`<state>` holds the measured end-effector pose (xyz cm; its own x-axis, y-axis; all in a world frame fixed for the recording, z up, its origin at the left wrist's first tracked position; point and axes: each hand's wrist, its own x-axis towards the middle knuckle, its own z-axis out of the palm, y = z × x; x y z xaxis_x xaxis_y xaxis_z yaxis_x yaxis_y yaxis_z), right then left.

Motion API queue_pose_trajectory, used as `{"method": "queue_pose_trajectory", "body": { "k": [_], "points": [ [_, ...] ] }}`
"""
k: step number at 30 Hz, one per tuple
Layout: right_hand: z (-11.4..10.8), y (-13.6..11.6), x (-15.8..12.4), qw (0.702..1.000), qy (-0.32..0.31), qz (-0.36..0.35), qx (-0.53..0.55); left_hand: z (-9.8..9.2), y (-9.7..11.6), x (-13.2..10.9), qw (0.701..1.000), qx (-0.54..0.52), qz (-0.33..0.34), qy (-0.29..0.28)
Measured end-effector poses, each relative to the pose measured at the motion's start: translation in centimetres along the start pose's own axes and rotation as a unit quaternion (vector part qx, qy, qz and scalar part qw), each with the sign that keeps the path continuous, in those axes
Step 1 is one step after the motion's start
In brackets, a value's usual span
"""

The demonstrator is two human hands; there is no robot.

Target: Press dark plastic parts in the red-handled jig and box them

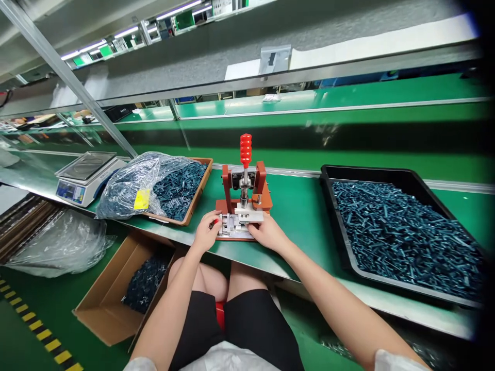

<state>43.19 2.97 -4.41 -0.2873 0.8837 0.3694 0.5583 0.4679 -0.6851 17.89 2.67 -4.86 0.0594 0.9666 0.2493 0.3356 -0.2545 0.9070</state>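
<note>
A toggle-clamp press [244, 190] with a red ribbed grip [246, 150] pointing up stands on the green bench in front of me. At its left side, my left hand [208, 232] is closed around a small red-tipped handle [214, 223] by the metal slide. My right hand [268, 233] rests at the press's right front. Its thumb and fingers reach in under the pale metal plate [250, 217], and what they pinch, if anything, is hidden. Neither hand touches the upright red grip.
A black tray [340, 247] of dark blue-green small parts stands right. Left are a brown tray [199, 193] of similar parts under a plastic bag [127, 180], and a weighing scale [83, 178]. Below, a cardboard box [104, 288] holds more parts. A shelf [216, 59] spans above.
</note>
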Motion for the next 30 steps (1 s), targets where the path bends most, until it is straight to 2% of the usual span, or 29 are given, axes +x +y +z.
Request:
{"method": "queue_pose_trajectory", "body": {
  "k": [4,9,11,13,15,18,20,22,24,27,29,30],
  "points": [
    [0.2,-0.1,-0.1,1.0,0.003,0.003,-0.018,0.6,0.4,0.3,0.992,-0.099,-0.067,0.027],
    [0.4,0.0,-0.2,0.999,0.008,-0.004,-0.045,1.0,0.8,0.6,0.996,-0.065,-0.046,0.042],
    [0.4,0.2,-0.2,0.998,0.005,0.005,-0.059,1.1,1.1,1.0,0.997,-0.032,-0.06,0.031],
    [0.5,0.2,-0.2,0.998,0.009,0.01,-0.068,1.1,1.3,1.3,0.995,-0.029,-0.085,0.047],
    [0.7,0.2,-0.3,0.997,0.017,0.01,-0.073,1.2,1.2,1.4,0.985,-0.103,-0.1,0.098],
    [1.1,0.4,-0.2,0.997,0.021,0.008,-0.07,1.2,0.7,1.4,0.95,-0.253,-0.093,0.16],
    [1.0,0.5,-0.1,0.998,0.026,0.007,-0.064,1.3,0.5,1.4,0.941,-0.284,-0.095,0.16],
    [0.5,0.3,-0.2,0.997,0.057,0.007,-0.058,1.4,0.5,0.8,0.947,-0.258,-0.101,0.161],
    [-0.2,-0.5,-0.8,0.993,0.106,0.014,-0.056,1.6,1.0,-1.2,0.955,-0.199,-0.095,0.196],
    [-0.1,-3.0,-3.8,0.987,0.152,0.025,-0.056,2.5,1.8,-7.4,0.953,-0.133,-0.086,0.257],
    [1.4,-5.1,-7.0,0.988,0.148,0.014,-0.041,3.5,2.2,-12.1,0.954,-0.171,-0.134,0.207],
    [2.5,-6.3,-8.7,0.992,0.123,0.002,-0.03,4.1,2.5,-14.2,0.947,-0.221,-0.181,0.145]
  ]
}}
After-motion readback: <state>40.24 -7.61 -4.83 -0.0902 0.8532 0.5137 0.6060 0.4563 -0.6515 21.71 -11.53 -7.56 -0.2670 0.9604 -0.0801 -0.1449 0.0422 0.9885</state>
